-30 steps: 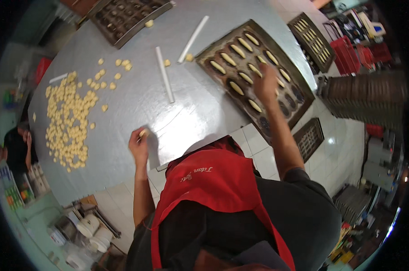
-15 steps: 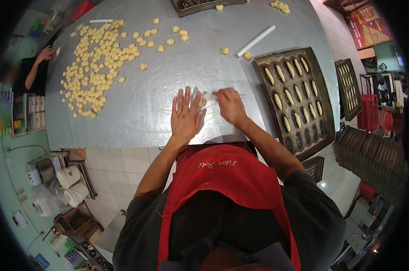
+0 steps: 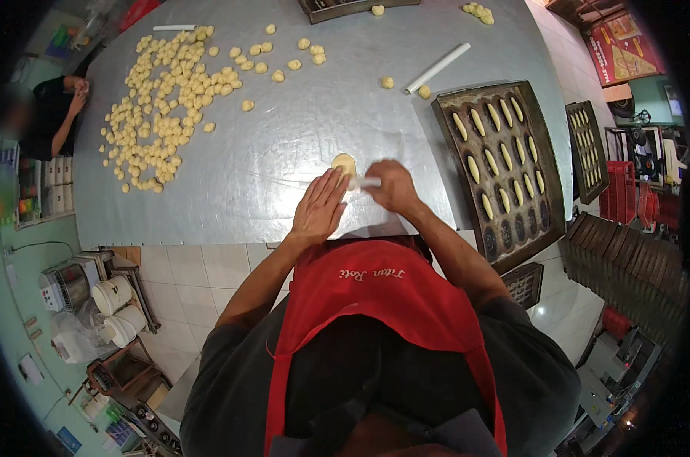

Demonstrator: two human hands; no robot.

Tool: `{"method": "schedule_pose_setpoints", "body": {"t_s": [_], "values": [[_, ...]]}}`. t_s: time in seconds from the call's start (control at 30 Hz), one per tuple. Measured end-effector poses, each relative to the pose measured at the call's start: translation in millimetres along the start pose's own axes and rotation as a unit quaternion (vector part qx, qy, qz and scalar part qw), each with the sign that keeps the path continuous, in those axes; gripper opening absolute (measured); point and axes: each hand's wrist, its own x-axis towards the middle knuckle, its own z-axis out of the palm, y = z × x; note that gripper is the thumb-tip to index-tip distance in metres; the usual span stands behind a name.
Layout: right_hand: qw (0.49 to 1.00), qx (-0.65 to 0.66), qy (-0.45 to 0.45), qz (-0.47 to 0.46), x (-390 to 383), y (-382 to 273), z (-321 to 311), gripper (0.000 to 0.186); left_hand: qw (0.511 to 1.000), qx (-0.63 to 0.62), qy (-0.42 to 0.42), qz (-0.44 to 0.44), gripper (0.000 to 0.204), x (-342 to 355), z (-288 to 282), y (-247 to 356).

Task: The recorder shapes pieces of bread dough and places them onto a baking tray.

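Observation:
On the steel table [image 3: 261, 137] in front of me lies a flattened oval of pale dough [image 3: 344, 162]. My left hand [image 3: 318, 204] rests against its lower part, fingers stretched and laid flat. Just right of it my right hand [image 3: 390, 185] grips a short white rolling pin [image 3: 368, 183] beside the dough's lower edge; part of the pin is hidden under the hands. To the right, a dark baking tray [image 3: 506, 244] carries several rows of long dough pieces [image 3: 494, 114] in oval moulds, with some moulds bare.
Small dough balls [image 3: 162, 114] cover the table's left half. Another white rod [image 3: 438, 68] lies farther back, near a tray [image 3: 349, 9]. At left, a co-worker [image 3: 49, 114] stands by the table. Stacked trays [image 3: 619, 266] and red crates [image 3: 619, 190] are at right.
My right hand moved from the long-dough tray onto the rolling pin. My left hand, earlier pinching dough, came down flat. The dough became a flat oval. The view shifted.

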Motion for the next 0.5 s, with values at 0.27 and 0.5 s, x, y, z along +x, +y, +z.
{"method": "schedule_pose_setpoints", "body": {"t_s": [0.27, 0.5], "values": [[0.947, -0.23, 0.179, -0.136, 3, -49, 18, 0.045, 0.992, -0.073, 0.062, -0.077, 0.058, 23, 11, 2], [0.97, -0.232, 0.066, 0.0, 56, -72, 13, 0.007, 0.997, -0.05, 0.049, -0.01, 0.048, -1, -7, 12]]}}
